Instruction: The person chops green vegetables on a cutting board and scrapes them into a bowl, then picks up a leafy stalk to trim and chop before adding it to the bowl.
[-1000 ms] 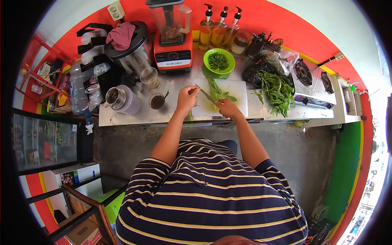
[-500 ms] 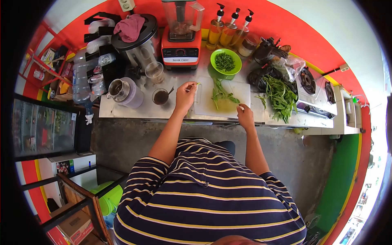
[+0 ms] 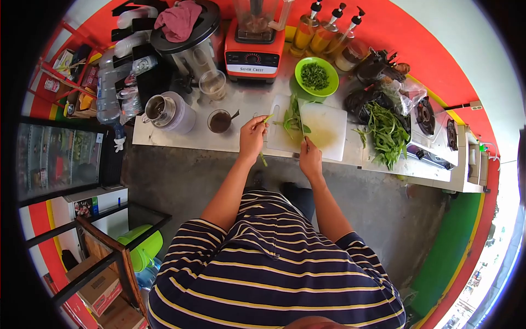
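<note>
My left hand [image 3: 253,140] pinches a thin green stem [image 3: 263,159] just off the left front edge of the white cutting board [image 3: 334,131]. My right hand [image 3: 310,159] is closed on the dark handle of a knife, its narrow blade [image 3: 302,120] pointing away from me over the board. Green leaves and stems [image 3: 292,118] lie on the board's left half, beside the blade. Behind the board sits a green bowl [image 3: 333,75] with chopped greens [image 3: 314,76] in it. A heap of long leafy greens [image 3: 388,131] lies to the right, partly on a black bag.
Left of the board are a glass of dark liquid [image 3: 219,121] with a spoon, a clear cup [image 3: 212,85] and a metal jug [image 3: 159,110]. A red blender [image 3: 253,57] and pump bottles [image 3: 324,35] stand behind. At the right is a stove [image 3: 433,156].
The view has shifted slightly. My right hand has moved left, closer to my left hand, and the knife blade now shows over the board. The stem in my left hand hangs lower.
</note>
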{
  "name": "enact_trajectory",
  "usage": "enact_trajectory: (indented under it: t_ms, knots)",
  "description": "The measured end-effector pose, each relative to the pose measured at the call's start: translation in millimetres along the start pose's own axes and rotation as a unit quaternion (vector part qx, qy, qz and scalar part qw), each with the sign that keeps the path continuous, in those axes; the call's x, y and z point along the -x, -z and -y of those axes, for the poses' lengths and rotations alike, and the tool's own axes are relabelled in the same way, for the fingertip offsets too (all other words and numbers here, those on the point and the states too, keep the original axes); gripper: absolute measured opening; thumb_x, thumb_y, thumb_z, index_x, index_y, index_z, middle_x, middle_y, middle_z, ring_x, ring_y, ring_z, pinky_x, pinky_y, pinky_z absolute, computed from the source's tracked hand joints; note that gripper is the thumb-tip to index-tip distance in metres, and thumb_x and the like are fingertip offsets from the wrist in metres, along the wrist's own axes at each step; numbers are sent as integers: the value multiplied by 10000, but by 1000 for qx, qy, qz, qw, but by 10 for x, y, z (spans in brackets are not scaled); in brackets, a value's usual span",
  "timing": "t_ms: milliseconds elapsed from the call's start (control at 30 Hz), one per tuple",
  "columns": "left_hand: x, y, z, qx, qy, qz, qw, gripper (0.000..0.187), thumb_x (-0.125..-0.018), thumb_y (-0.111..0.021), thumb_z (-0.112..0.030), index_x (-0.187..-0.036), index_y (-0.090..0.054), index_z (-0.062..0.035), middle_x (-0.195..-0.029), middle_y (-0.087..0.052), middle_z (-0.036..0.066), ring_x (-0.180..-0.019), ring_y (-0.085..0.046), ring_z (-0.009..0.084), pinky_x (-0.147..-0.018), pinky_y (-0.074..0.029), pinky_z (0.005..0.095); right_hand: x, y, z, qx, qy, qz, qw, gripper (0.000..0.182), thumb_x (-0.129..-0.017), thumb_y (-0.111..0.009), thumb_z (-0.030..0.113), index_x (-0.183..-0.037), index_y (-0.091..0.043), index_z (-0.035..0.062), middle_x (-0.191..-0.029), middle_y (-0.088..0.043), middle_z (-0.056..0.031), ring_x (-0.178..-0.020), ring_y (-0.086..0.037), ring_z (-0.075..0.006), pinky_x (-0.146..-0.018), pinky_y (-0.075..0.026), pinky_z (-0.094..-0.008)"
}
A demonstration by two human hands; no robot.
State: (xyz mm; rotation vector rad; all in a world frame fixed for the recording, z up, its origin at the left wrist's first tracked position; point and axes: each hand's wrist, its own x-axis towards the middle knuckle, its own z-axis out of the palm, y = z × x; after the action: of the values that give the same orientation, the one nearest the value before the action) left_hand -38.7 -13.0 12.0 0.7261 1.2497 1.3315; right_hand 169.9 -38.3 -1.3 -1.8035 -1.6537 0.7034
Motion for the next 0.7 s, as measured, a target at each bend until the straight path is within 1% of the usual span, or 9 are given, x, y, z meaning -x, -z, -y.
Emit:
enact_trajectory:
  t_ms: [67,133,233,367,433,533,600,667,700]
  knots:
    - [60,-9,21,-2,20,-7,1000,265,-1000,-573,-76,-1232,-670,7,-973,-678,42,-798,-568,74,-734,-473,226,21,-45,23,-13,-19,11,1000,341,-1010,-543,182,-1227,-641,-62,-1027,-682,-323,-991,-643,-501,-871,-496,-533]
    - [48,-36,54,-1,33,-11,999,261,-1001,-576,-65,-1239,-658,3,-982,-684,47,-808,-582,74,-735,-484,229,-4,-97,-38,-8,-20,19,1000,361,-1023,-543,219,-1237,-639,-56,-764,-687,-208,-737,-685,-367,-730,-514,-446]
    - [1,-90,148,13,38,-22,999,225,-998,-594,-55,-1205,-649,13,-985,-687,52,-802,-592,84,-725,-489,232,25,-56,-117,-11,-11,-30,999,363,-1030,-539,229,-1225,-641,-60,-683,-658,-170,-651,-669,-298,-680,-510,-420]
    - [-27,-166,295,1,40,-35,999,186,-988,-625,-56,-1155,-641,26,-950,-675,51,-774,-592,94,-714,-490,235,-51,49,-181,-15,-63,-39,997,355,-1033,-533,227,-1222,-642,-54,-704,-667,-173,-651,-664,-303,-669,-506,-425]
    - [-32,-205,331,-27,35,-37,998,181,-985,-636,-62,-1142,-639,30,-932,-670,51,-766,-591,97,-706,-491,239,-160,165,-96,-73,-101,57,991,305,-1006,-565,209,-1156,-668,-37,-944,-698,-292,-902,-652,-496,-810,-497,-531]
    - [-37,-358,262,-40,64,-29,997,181,-984,-649,-75,-1135,-638,24,-895,-658,37,-754,-590,96,-696,-494,245,-208,373,88,-70,-71,58,993,315,-992,-593,233,-1148,-679,-27,-903,-699,-286,-869,-661,-478,-792,-500,-519]
    - [29,-519,70,-64,99,-2,993,157,-976,-665,-83,-1096,-647,18,-885,-675,40,-747,-595,92,-685,-497,249,-223,508,155,-85,-99,42,991,302,-968,-638,245,-1088,-686,-28,-833,-694,-261,-778,-681,-423,-731,-514,-481]
    - [85,-693,-57,-79,89,39,992,147,-970,-676,-88,-1074,-653,13,-889,-685,43,-744,-599,90,-680,-498,249,-203,656,198,-146,-85,25,985,270,-968,-666,246,-1039,-685,-14,-680,-651,-142,-564,-628,-260,-557,-487,-390]
    - [114,-796,-119,-88,75,75,990,137,-964,-688,-94,-1052,-658,8,-893,-696,45,-740,-603,88,-675,-499,248,-213,771,254,-150,-88,21,985,270,-968,-666,246,-1039,-685,-14,-680,-651,-142,-564,-628,-260,-557,-487,-390]
